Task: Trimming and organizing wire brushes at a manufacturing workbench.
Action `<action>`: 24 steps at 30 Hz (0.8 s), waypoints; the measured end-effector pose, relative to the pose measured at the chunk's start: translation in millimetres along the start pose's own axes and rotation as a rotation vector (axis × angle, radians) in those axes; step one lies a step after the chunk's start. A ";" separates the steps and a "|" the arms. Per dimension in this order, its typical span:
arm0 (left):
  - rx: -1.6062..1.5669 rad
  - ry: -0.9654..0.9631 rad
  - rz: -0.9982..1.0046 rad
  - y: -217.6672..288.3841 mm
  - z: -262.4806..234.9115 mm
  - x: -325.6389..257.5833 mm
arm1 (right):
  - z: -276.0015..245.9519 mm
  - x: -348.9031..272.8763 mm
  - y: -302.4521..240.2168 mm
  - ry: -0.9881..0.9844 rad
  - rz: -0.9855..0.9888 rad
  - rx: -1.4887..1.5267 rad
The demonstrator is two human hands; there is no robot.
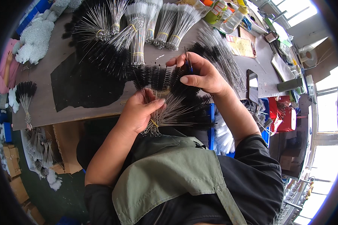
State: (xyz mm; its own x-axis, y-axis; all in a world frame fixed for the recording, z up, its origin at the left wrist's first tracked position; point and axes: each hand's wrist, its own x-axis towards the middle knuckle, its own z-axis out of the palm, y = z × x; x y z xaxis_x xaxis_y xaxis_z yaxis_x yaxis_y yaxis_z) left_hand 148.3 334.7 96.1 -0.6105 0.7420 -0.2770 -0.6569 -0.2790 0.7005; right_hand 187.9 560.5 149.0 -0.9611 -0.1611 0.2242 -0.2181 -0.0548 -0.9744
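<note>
My left hand [136,109] is closed around the thin wire stems of several black-bristled wire brushes [159,77], whose heads fan upward above my fingers. My right hand [206,77] is just to the right of those heads, its fingers curled around a small dark cutting tool with blue on it [189,64], which looks like scissors; its blades are partly hidden. Below, against my apron, a bundle of wire brushes [172,107] spreads to the right, with looped wire ends and a yellow band near them. A dark sheet [88,86] lies on the table to the left.
Banded wire bundles [165,28] line the far side, beside more black brushes [110,60]. Loose wire brushes [221,56] and a phone [252,85] lie right. A small brush bundle [25,97] sits at the left edge. Another person's pink sleeve [6,75] shows far left.
</note>
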 end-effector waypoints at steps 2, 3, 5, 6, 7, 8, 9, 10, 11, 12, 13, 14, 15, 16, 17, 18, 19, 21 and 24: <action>-0.003 0.007 -0.002 -0.3 -0.8 -0.8 | -0.4 -1.0 -1.0 0.005 0.012 -0.001; -0.002 0.006 -0.001 -1.0 -1.8 -1.0 | -0.3 -1.3 -1.5 0.009 0.026 -0.002; 0.020 -0.002 0.013 -3.7 -4.9 -0.7 | -0.5 -2.6 1.4 0.008 0.044 0.027; 0.020 -0.002 0.014 -5.4 -6.5 -0.1 | -0.4 -2.9 2.3 0.005 0.063 0.056; 0.046 0.002 0.038 -7.3 -8.3 0.5 | 0.7 -2.6 1.7 0.004 0.063 0.056; 0.072 0.006 0.063 -8.5 -9.4 0.6 | 2.7 -1.9 0.7 0.010 0.068 0.057; 0.071 0.006 0.063 -9.0 -9.6 0.9 | 3.8 -1.3 -0.5 0.017 0.074 0.057; 0.076 0.004 0.053 -9.4 -9.7 1.2 | 4.5 -0.6 -2.0 0.017 0.075 0.056; 0.081 0.003 0.042 -9.8 -9.9 1.5 | 5.1 0.2 -3.6 0.014 0.059 0.022; 0.081 0.002 0.045 -9.5 -9.1 0.7 | 6.0 0.3 -5.3 0.009 0.041 -0.013; 0.083 0.003 0.048 -9.0 -8.2 -0.3 | 6.5 0.0 -5.8 0.007 0.039 -0.015; 0.085 0.003 0.050 -8.4 -7.5 -1.2 | 6.7 -0.5 -6.2 -0.002 0.048 0.007; 0.083 0.004 0.050 -7.7 -7.4 -1.3 | 6.5 -0.5 -5.9 -0.011 0.061 0.032; 0.069 0.005 0.045 -6.9 -7.2 -1.2 | 6.7 -1.4 -6.7 -0.012 0.062 0.032; 0.055 0.006 0.041 -6.4 -7.2 -0.8 | 7.2 -2.9 -8.2 0.006 0.081 0.078; 0.054 0.008 0.041 -6.4 -7.6 -0.4 | 8.2 -3.8 -9.1 0.023 0.100 0.125; 0.086 0.031 0.068 -6.4 -7.6 0.2 | 9.2 -3.9 -9.6 0.022 0.101 0.126; 0.118 0.053 0.094 -6.9 -6.7 0.2 | 10.5 -4.1 -10.3 0.030 0.106 0.082; 0.142 0.078 0.106 -7.7 -5.8 -0.3 | 11.8 -4.7 -9.5 0.062 0.114 0.030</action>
State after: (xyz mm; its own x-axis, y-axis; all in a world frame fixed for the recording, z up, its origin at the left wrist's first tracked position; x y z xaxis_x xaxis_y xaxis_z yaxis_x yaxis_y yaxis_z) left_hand 150.9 333.1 86.9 -0.7089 0.6622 -0.2427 -0.5216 -0.2605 0.8125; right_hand 196.5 550.1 157.5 -0.9882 -0.1068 0.1100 -0.1030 -0.0693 -0.9923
